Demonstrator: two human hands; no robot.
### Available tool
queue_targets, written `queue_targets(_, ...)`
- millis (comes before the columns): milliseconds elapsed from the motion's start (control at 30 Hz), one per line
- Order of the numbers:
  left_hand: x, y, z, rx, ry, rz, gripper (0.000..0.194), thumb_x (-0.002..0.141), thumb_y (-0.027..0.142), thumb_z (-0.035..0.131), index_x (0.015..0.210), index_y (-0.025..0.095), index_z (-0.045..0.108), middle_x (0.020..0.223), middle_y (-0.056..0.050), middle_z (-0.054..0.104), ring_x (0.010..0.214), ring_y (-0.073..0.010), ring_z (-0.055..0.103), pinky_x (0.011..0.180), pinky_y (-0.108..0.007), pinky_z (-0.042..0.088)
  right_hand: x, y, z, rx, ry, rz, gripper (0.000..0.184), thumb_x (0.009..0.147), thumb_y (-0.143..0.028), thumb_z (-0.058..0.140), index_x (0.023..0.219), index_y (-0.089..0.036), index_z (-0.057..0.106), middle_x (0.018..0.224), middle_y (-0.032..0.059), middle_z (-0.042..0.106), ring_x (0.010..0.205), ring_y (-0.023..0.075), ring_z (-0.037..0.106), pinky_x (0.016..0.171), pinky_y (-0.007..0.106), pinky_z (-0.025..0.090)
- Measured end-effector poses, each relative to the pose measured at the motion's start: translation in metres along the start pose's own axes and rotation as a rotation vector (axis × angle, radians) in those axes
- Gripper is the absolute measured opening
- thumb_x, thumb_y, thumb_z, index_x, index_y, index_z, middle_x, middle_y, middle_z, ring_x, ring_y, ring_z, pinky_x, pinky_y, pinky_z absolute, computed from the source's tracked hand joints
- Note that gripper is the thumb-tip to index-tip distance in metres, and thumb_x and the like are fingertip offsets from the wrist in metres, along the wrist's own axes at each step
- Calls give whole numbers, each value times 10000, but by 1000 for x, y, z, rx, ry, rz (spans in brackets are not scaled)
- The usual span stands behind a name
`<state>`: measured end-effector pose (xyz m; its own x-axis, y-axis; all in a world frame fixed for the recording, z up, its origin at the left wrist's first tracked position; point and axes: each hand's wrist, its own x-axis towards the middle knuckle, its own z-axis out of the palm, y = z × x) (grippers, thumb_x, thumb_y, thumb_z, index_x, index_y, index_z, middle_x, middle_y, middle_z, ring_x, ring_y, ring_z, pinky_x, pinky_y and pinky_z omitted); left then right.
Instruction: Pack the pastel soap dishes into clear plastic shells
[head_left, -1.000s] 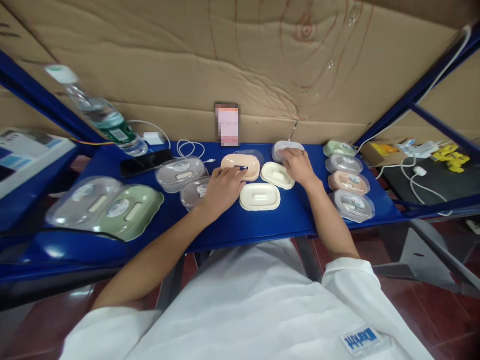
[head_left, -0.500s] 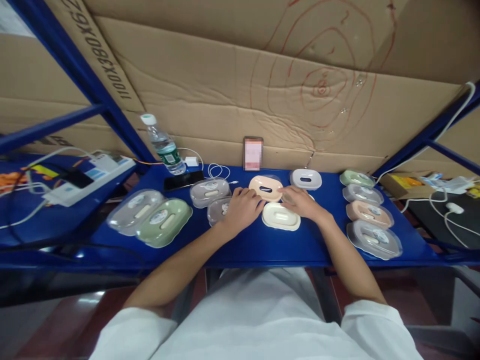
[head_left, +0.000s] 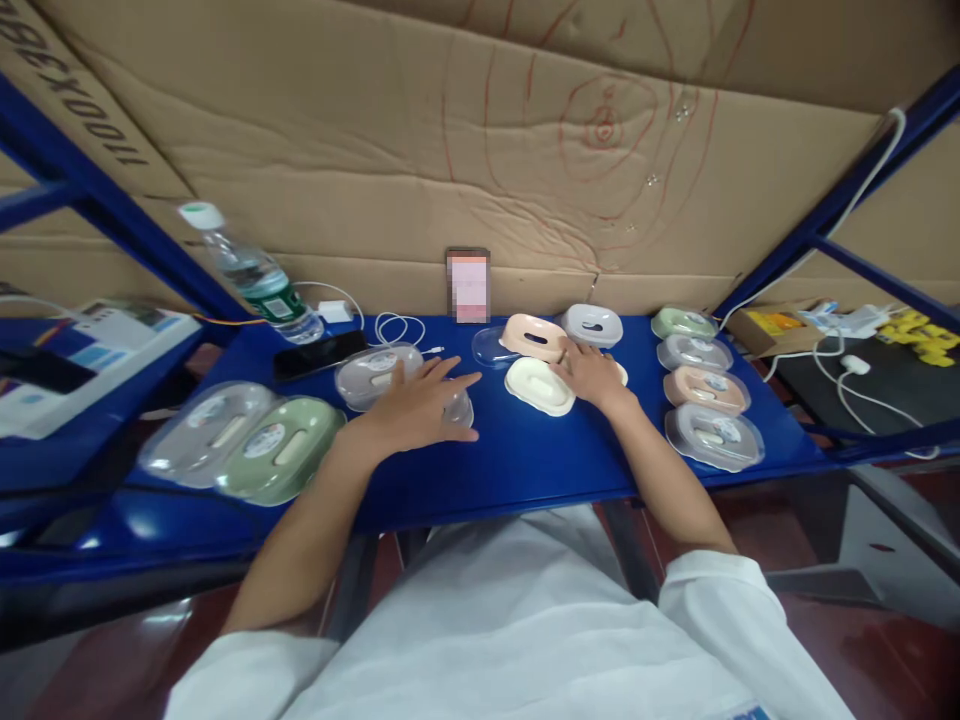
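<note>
My left hand [head_left: 412,405] hovers with fingers spread over two grey oval boxes with clear lids; the rear grey box [head_left: 379,376] shows behind it, and the front grey box [head_left: 459,408] is mostly covered. My right hand [head_left: 592,374] has its fingers closed at the right end of a peach oval dish [head_left: 529,337] with a slot in its middle. Its grip is partly hidden. A clear lid [head_left: 493,346] lies left of the peach dish. In front sits a cream oval tray [head_left: 540,387]. Another cream piece [head_left: 622,374] peeks out beneath my right hand.
A white slotted dish [head_left: 592,326] stands behind. Several lidded boxes line the right side, including a peach box [head_left: 706,390]. At left are a green box [head_left: 281,450], a grey box [head_left: 206,435], a phone [head_left: 319,355] and a water bottle [head_left: 259,285]. Another phone [head_left: 469,286] leans on the cardboard.
My left hand has moved left, away from the peach dish, and its fingers have spread. The clear lid now lies left of the peach dish. The view has shifted.
</note>
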<state>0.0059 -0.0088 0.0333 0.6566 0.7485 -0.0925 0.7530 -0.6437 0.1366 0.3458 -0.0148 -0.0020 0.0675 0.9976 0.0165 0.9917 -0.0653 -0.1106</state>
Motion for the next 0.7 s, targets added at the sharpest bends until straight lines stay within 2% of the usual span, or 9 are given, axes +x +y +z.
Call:
queue_targets(33,-3,-5,-2,6,-37,-3,903,871,600,808,1661,364,440,1773,-171,351,1620,-470,339,1236,-794,260,1,-1,1,3,18,10,660,1077,-509,497,1623,-142,446,1534,296,597,1418,489,559,1110,669,465)
queue_targets(100,-7,-11,-5,21,-79,-19,935,852,452,830,1676,360,398,1746,-170,400,1580,-440,424,1217,-706,374,2,-3,2,25,85,-38,633,1061,-427,531,1620,-137,457,1606,284,529,1462,475,508,1154,657,427)
queue_targets(200,-6,-14,-4,47,-69,-19,882,838,304,791,1642,310,430,1628,-168,547,1462,-416,566,1115,-604,511,-1,-14,4,132,206,-269,539,1057,-336,530,1574,-186,545,1649,219,498,1503,417,468,1196,609,401)
queue_targets(333,9,-12,0,-5,74,21,747,894,409,762,1577,272,489,1532,-172,636,1395,-416,625,1119,-592,502,-16,-39,5,273,219,-571,514,1110,-432,483,1579,-235,560,1604,173,561,1531,345,464,1249,564,372)
queue_targets(433,24,-9,3,-157,216,98,727,933,496,743,1571,254,492,1554,-155,628,1407,-383,625,1174,-563,479,-31,-57,2,280,165,-723,650,1079,-546,561,1656,-261,471,1708,168,451,1596,357,392,1279,578,343)
queue_targets(500,32,-8,5,-262,319,158,766,937,512,750,1593,236,469,1609,-162,577,1451,-361,592,1205,-528,471,-37,-63,0,267,137,-749,689,1059,-559,598,1676,-294,446,1757,155,378,1625,380,346,1280,612,335)
queue_targets(567,38,-5,9,-325,392,220,790,936,517,762,1603,224,459,1653,-171,526,1503,-344,544,1245,-511,444,-39,-64,-2,256,150,-707,650,1065,-550,589,1666,-333,469,1756,132,383,1628,389,341,1284,633,325)
queue_targets(700,43,6,18,-311,412,311,748,981,545,729,1606,238,456,1719,-177,436,1591,-334,437,1298,-548,370,-35,-55,-5,266,223,-643,552,1097,-565,521,1612,-367,548,1729,90,415,1610,358,379,1303,603,329)
